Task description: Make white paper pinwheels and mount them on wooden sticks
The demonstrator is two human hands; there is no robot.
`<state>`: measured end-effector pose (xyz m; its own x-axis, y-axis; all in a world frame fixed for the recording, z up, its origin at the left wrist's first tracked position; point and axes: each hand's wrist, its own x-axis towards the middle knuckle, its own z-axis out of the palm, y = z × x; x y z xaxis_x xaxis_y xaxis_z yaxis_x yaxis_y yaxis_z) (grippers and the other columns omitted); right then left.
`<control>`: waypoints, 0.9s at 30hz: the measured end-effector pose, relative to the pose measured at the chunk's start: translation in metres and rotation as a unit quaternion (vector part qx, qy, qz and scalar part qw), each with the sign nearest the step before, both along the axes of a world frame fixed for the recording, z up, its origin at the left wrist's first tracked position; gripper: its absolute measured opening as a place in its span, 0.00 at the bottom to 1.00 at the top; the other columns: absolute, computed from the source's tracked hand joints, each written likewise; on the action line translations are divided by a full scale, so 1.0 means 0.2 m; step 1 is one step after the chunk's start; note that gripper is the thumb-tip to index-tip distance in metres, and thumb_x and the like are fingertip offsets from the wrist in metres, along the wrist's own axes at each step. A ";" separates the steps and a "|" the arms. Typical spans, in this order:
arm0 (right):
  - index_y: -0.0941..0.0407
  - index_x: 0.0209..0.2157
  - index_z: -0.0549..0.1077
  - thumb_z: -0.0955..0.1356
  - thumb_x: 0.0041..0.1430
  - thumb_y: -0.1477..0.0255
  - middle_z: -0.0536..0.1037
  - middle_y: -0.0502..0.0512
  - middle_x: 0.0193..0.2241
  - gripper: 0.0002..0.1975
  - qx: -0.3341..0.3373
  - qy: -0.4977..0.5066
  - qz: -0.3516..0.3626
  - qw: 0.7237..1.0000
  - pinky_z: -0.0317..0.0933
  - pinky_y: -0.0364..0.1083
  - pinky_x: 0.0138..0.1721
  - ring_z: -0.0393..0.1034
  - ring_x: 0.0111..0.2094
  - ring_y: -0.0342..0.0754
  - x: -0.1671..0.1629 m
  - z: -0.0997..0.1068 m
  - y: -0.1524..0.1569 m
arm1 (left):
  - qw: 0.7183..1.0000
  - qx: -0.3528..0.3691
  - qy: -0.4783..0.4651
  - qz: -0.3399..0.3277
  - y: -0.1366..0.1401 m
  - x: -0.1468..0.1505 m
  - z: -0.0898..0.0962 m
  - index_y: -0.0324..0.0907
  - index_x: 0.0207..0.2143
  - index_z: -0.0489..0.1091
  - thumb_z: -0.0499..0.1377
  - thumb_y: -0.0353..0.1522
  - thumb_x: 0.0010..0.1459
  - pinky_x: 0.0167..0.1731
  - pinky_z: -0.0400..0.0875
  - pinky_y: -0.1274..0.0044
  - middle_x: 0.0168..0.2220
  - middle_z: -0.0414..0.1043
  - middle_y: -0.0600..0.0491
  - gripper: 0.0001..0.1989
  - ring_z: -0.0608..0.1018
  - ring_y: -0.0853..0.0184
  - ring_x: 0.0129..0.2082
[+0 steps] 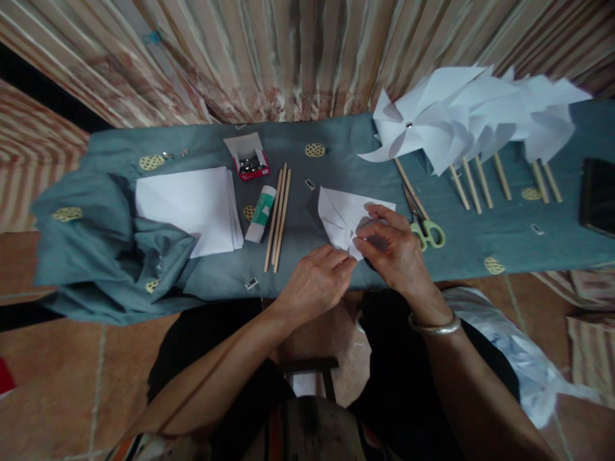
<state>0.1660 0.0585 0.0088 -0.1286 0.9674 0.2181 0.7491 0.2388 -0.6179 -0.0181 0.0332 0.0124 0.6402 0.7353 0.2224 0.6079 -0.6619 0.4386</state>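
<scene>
Together the left hand [314,282] and right hand [396,246] are pinching a cut paper square [343,214] with closed fingers [361,238], scissors [423,224] lying just right.

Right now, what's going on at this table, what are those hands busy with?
A person is folding a cut white paper square on a grey-green cloth. The left hand and right hand pinch its flaps together near the middle. Finished white pinwheels on sticks lie at the right. Green-handled scissors sit beside the right hand; loose wooden sticks, a glue stick, blank paper and a small box of pins lie left.
</scene>
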 end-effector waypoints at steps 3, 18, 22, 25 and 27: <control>0.53 0.31 0.76 0.70 0.56 0.71 0.72 0.57 0.54 0.02 0.005 0.000 0.002 1.000 0.62 0.59 0.55 0.68 0.53 0.56 0.00 0.00 0.00 | 1.000 -0.002 0.001 0.000 0.00 0.00 0.00 0.37 0.40 0.71 0.52 0.28 0.63 0.41 0.73 0.71 0.38 0.74 0.48 0.09 0.74 0.63 0.38; 0.53 0.33 0.77 0.70 0.56 0.71 0.72 0.58 0.54 0.03 0.026 0.002 0.020 0.999 0.62 0.60 0.56 0.68 0.53 0.57 0.01 -0.01 0.00 | 1.000 -0.007 -0.004 -0.003 0.00 0.00 0.01 0.37 0.39 0.72 0.52 0.28 0.63 0.41 0.73 0.72 0.37 0.74 0.49 0.09 0.74 0.64 0.38; 0.52 0.37 0.77 0.68 0.59 0.71 0.70 0.56 0.56 0.06 0.033 0.003 0.038 0.999 0.62 0.59 0.57 0.66 0.55 0.56 0.01 -0.02 -0.01 | 1.000 -0.001 -0.008 0.001 0.00 0.00 0.00 0.37 0.39 0.72 0.52 0.28 0.64 0.40 0.72 0.72 0.36 0.74 0.49 0.09 0.74 0.64 0.38; 0.52 0.38 0.78 0.67 0.60 0.71 0.69 0.57 0.57 0.07 0.042 0.000 0.049 0.998 0.63 0.58 0.56 0.66 0.55 0.56 0.00 -0.02 -0.02 | 1.000 0.003 -0.012 0.001 0.00 0.00 0.00 0.37 0.39 0.72 0.51 0.28 0.64 0.40 0.73 0.72 0.36 0.74 0.49 0.09 0.74 0.64 0.37; 0.53 0.39 0.78 0.67 0.60 0.72 0.69 0.58 0.57 0.08 0.047 -0.008 0.054 0.997 0.63 0.58 0.56 0.65 0.56 0.57 0.00 -0.01 -0.02 | 1.000 0.007 -0.014 0.000 0.00 0.01 0.00 0.37 0.39 0.72 0.51 0.28 0.64 0.40 0.73 0.72 0.37 0.75 0.49 0.10 0.74 0.64 0.37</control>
